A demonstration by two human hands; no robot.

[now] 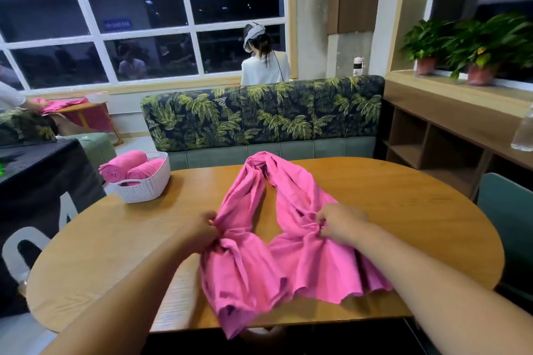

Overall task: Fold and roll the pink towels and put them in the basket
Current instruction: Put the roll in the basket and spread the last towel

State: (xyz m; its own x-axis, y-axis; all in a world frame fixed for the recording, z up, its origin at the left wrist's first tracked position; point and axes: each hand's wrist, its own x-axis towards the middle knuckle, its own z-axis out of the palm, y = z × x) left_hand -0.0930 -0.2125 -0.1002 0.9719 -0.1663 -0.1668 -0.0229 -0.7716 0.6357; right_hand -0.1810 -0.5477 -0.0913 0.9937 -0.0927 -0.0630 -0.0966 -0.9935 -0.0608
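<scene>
While a crumpled pink towel (268,239) lies on the desk (403,210), its bunched edges are pinched by the left hand (202,229) and right hand (343,223); fingertips are buried in folds. Two rolled towels (128,168) are seen in the basket (147,189).

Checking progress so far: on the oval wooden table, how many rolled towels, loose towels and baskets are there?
White woven plastic basket: 1
Rolled pink towels in it: 2
Loose crumpled pink towel, pinched by the left hand and the right hand: 1
Total: 4
</scene>
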